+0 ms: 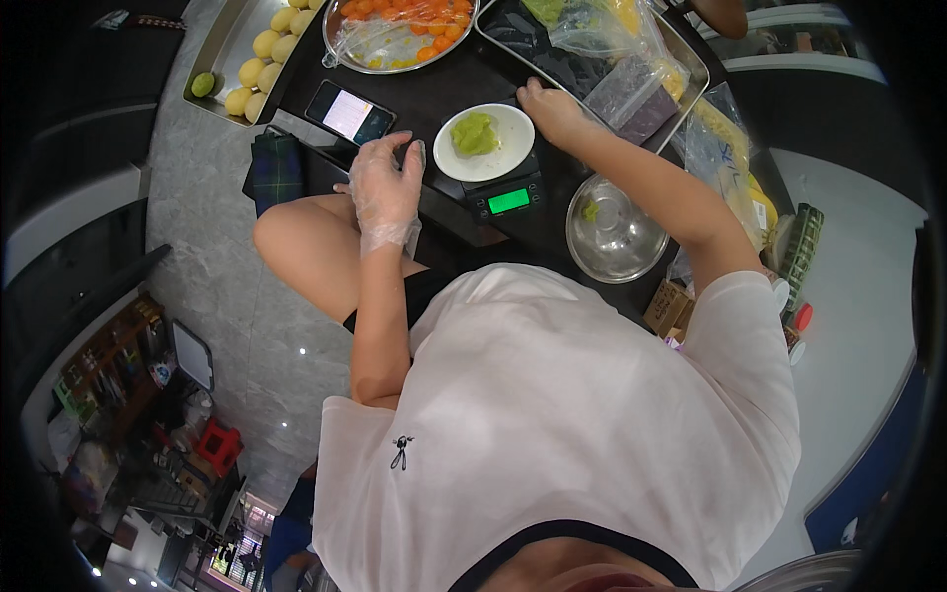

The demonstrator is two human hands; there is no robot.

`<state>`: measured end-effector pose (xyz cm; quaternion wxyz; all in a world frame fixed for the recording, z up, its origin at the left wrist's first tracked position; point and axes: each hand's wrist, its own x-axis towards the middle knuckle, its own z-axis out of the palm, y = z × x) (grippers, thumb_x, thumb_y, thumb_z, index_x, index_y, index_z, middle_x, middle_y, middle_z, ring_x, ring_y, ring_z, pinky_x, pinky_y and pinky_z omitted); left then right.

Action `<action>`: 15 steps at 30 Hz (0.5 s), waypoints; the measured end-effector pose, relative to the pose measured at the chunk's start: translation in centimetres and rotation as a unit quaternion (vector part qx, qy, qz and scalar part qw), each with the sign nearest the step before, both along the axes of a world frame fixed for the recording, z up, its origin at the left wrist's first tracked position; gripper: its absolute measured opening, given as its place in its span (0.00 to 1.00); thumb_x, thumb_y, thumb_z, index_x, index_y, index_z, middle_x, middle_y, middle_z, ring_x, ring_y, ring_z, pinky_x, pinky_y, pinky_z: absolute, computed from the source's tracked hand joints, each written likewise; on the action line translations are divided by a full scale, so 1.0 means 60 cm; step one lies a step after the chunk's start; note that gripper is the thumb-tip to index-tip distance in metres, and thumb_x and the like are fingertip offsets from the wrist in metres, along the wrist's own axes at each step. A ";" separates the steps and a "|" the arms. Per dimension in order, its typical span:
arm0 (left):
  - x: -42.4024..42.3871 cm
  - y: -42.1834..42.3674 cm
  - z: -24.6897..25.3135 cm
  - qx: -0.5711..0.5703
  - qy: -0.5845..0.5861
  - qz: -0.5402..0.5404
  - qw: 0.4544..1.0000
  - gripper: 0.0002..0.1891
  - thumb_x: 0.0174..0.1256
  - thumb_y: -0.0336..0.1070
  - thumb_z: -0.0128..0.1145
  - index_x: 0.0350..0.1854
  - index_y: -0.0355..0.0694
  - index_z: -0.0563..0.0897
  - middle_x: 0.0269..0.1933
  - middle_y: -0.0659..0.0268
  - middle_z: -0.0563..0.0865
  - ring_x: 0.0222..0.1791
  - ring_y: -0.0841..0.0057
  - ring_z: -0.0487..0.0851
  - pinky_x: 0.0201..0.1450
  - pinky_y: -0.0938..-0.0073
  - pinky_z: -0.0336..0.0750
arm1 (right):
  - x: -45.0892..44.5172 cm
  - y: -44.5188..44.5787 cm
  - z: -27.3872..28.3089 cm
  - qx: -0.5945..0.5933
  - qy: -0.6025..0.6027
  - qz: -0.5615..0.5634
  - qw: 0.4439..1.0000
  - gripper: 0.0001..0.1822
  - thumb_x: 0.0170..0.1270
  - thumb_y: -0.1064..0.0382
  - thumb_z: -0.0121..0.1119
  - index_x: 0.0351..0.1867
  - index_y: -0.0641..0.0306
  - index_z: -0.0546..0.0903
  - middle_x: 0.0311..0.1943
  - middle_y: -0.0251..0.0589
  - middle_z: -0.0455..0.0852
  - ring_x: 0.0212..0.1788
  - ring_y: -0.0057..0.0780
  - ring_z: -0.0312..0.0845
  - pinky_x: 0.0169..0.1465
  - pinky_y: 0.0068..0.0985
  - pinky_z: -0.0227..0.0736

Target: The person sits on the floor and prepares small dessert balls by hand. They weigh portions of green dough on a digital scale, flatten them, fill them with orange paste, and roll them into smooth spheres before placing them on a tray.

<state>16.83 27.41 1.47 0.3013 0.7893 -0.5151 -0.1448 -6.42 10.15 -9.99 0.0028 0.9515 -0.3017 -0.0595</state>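
Note:
My left hand (386, 185), in a clear plastic glove, is raised beside a smartphone (351, 111) with its screen lit. Its thumb and fingers are apart and hold nothing visible. A lump of green paste or dough (474, 135) sits on a white oval dish (484, 172), which rests on a black digital scale (507, 201) with a lit green display. My right hand (558, 117) reaches down between the dish and a large metal tray (695, 89). Its fingertips are partly hidden, so whether they grip anything is unclear.
A metal bowl (584, 255) with a green scrap stands right of the scale. Orange balls (436, 29) lie in a film-covered steel bowl (370, 68). Yellow balls (251, 72) and one green ball (203, 84) fill another tray (214, 63). Plastic bags (710, 152) crowd the right edge.

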 end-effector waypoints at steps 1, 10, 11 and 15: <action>0.000 -0.001 -0.002 0.003 0.005 -0.001 1.000 0.11 0.62 0.39 0.64 0.42 0.38 0.87 0.40 0.53 0.86 0.42 0.56 0.82 0.49 0.58 0.75 | -0.005 0.001 -0.001 -0.004 -0.008 0.003 1.000 0.14 0.55 0.69 0.60 0.45 0.69 0.80 0.48 0.60 0.84 0.35 0.39 0.89 0.34 0.31 0.83; 0.007 -0.003 -0.008 -0.008 0.021 -0.014 1.000 0.12 0.62 0.39 0.64 0.41 0.36 0.87 0.39 0.52 0.87 0.41 0.56 0.84 0.48 0.59 0.76 | -0.032 0.022 0.048 0.059 -0.054 -0.090 0.993 0.08 0.57 0.69 0.58 0.36 0.69 0.84 0.40 0.54 0.87 0.35 0.43 0.88 0.36 0.35 0.83; 0.012 -0.001 -0.013 -0.010 0.019 -0.012 1.000 0.12 0.63 0.39 0.64 0.41 0.36 0.87 0.40 0.52 0.87 0.41 0.56 0.84 0.48 0.59 0.76 | -0.046 0.028 0.060 0.065 -0.085 -0.104 0.989 0.08 0.57 0.69 0.58 0.36 0.68 0.84 0.40 0.53 0.88 0.34 0.44 0.88 0.35 0.36 0.82; 0.020 -0.003 -0.023 0.009 0.023 -0.013 1.000 0.12 0.63 0.40 0.64 0.41 0.37 0.87 0.40 0.52 0.87 0.41 0.56 0.85 0.48 0.59 0.77 | -0.100 0.049 0.150 0.228 -0.232 -0.257 0.910 0.08 0.57 0.68 0.63 0.38 0.67 0.85 0.31 0.45 0.87 0.24 0.34 0.82 0.28 0.29 0.76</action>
